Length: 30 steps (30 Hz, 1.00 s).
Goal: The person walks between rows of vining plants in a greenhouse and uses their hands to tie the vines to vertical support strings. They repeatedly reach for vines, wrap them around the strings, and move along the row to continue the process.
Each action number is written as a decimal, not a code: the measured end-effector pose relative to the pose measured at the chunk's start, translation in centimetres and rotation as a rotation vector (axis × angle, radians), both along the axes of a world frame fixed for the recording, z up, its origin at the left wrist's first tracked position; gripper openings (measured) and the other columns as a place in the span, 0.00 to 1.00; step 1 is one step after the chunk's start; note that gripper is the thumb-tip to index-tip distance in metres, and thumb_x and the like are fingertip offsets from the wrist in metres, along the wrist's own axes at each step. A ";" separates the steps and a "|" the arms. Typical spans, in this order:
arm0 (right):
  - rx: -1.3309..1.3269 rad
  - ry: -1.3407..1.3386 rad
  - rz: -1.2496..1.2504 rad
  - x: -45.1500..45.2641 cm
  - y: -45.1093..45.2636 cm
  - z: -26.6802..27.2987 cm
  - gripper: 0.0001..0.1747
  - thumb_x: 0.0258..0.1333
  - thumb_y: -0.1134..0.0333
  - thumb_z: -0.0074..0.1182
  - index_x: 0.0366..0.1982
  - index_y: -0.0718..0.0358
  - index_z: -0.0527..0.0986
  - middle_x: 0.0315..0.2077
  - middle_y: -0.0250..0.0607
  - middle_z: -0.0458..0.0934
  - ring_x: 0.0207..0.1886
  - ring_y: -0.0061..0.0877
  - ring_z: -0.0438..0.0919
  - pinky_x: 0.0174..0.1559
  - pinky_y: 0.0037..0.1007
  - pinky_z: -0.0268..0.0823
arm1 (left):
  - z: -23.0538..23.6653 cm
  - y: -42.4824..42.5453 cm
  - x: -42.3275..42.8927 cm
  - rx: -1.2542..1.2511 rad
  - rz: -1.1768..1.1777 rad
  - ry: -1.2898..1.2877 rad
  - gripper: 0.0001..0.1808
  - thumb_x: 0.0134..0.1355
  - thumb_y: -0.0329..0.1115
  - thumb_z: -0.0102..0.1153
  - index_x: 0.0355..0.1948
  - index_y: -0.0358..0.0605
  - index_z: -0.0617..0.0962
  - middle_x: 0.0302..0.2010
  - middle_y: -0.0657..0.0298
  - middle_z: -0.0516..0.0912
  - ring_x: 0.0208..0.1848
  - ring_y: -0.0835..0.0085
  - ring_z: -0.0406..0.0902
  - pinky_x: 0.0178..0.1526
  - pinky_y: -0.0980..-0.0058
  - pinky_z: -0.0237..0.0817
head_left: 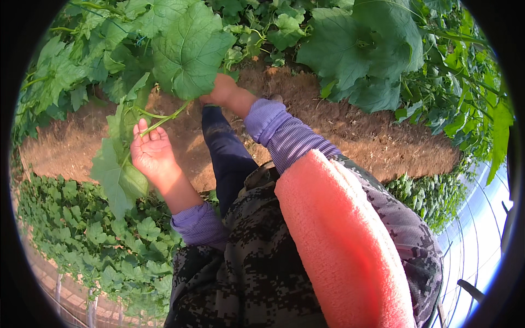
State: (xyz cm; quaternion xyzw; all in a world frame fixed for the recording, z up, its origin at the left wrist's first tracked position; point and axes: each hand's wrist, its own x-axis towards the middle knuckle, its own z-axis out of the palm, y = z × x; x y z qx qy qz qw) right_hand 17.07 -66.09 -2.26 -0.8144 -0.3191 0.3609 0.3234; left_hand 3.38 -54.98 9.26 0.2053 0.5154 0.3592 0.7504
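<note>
My left hand [152,153] is palm up with its fingers curled at a green leaf stem [164,119]. The stem crosses the fingers, and its pale end shows near the fingertips. Beside that hand, on its left, broad lobed leaves [119,176] hang down. My right hand [221,91] reaches to the far side of a large green leaf [190,53]. The leaf's edge and the hand itself hide the right fingertips, so what they touch cannot be seen. The stem runs up from my left hand towards the underside of this large leaf.
Bare brown soil [369,135] runs across between the plant rows. Dense vines [361,45] hang at the upper right, and a low leafy row [94,233] grows behind at the lower left. A pink fleece cloth [344,246] lies over my camouflage clothing. Clear sheeting [471,221] curves at the right.
</note>
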 end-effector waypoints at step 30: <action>0.455 -0.265 0.214 1.6 -6.7 12.4 0.13 0.52 0.59 0.49 0.28 0.62 0.65 0.17 0.45 0.70 0.24 0.43 0.71 0.28 0.40 0.63 | -0.7 -5.6 2.8 0.027 -0.702 -0.531 0.16 0.56 0.34 0.55 0.44 0.37 0.73 0.27 0.58 0.79 0.26 0.75 0.71 0.33 0.78 0.64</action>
